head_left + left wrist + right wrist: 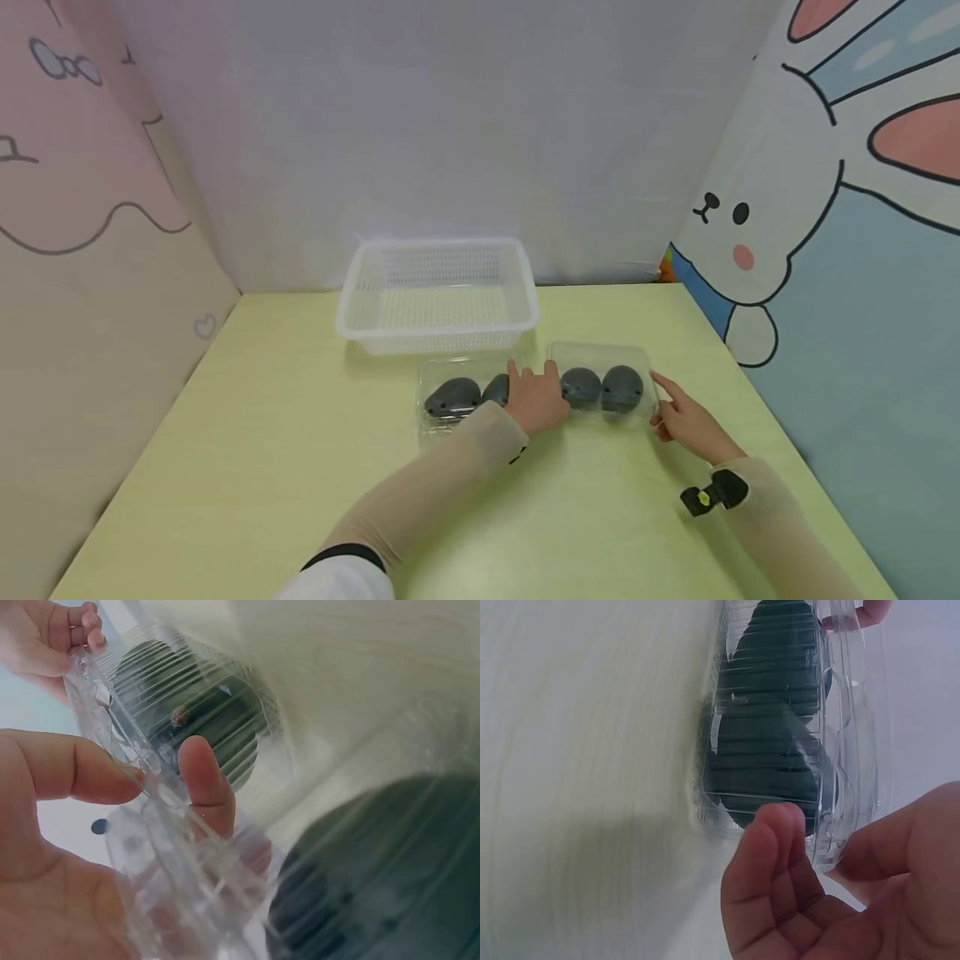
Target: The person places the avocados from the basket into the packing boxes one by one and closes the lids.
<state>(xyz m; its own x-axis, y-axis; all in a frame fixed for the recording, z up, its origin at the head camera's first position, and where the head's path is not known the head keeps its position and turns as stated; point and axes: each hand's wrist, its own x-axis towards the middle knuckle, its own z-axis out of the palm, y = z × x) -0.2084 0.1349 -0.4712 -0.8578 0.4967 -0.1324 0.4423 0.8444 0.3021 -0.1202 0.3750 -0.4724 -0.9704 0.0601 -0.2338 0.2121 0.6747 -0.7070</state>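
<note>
Two clear plastic clamshell boxes sit side by side, each with two dark avocado-like fruits inside. My left hand (pixel 538 402) reaches between them and pinches the left end of the right-hand box (pixel 603 354), thumb and fingers at its rim. At that box's opposite end, my right hand (pixel 692 427) holds the corner between thumb and curled fingers. Through the ribbed plastic a dark fruit (pixel 761 765) shows in the right wrist view. The left-hand box (pixel 450 368) lies beside my left wrist, which partly hides its right-hand fruit (pixel 496 388).
Behind the boxes stands a white plastic basket (pixel 442 340) with slotted walls. The pale yellow table (pixel 247 467) meets a plain back wall. Printed cartoon panels rise along both sides, with a rabbit (pixel 787 192) on the right.
</note>
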